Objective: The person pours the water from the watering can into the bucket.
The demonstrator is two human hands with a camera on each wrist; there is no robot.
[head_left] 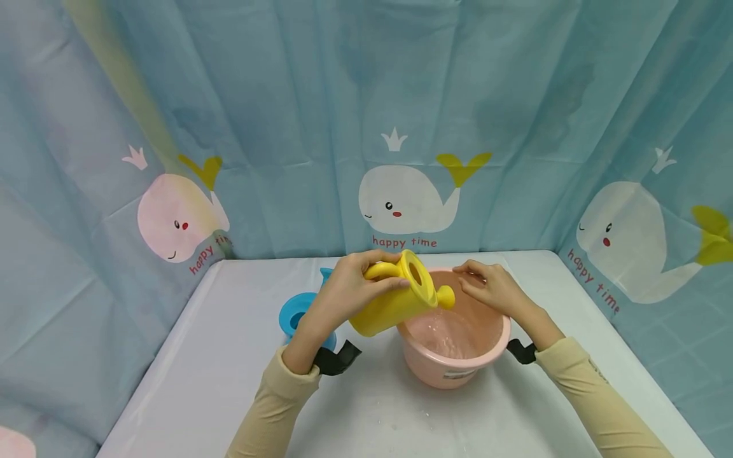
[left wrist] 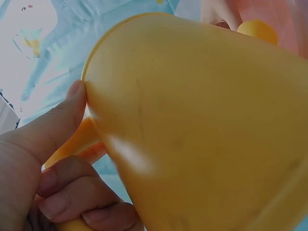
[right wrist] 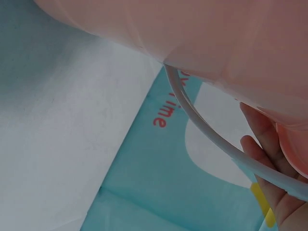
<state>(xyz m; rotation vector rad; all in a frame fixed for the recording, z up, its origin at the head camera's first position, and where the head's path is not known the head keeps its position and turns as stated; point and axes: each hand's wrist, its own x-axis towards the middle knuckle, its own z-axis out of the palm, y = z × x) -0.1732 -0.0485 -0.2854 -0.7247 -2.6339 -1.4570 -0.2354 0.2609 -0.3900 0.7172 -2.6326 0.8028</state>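
Observation:
My left hand [head_left: 357, 286] grips the handle of a yellow watering can [head_left: 389, 308]. Its thumb presses on the can's edge while the other fingers curl round the handle, as the left wrist view shows. The can is tilted, its round spout head [head_left: 445, 297] over the near-left part of a pink bucket [head_left: 441, 369]. What looks like clear water lies in the bucket. At the bucket's far-right rim, my right hand [head_left: 495, 289] holds the edge between thumb and fingers. In the right wrist view, the fingers [right wrist: 262, 125] lie against the outer wall beside a pale bail handle [right wrist: 207, 130].
A blue toy with a round flared top [head_left: 294, 312] stands left of the can, partly hidden by my left forearm. Small drops dot the white table [head_left: 389, 420] in front of the bucket. Blue whale-print curtains [head_left: 321, 127] enclose the back and sides.

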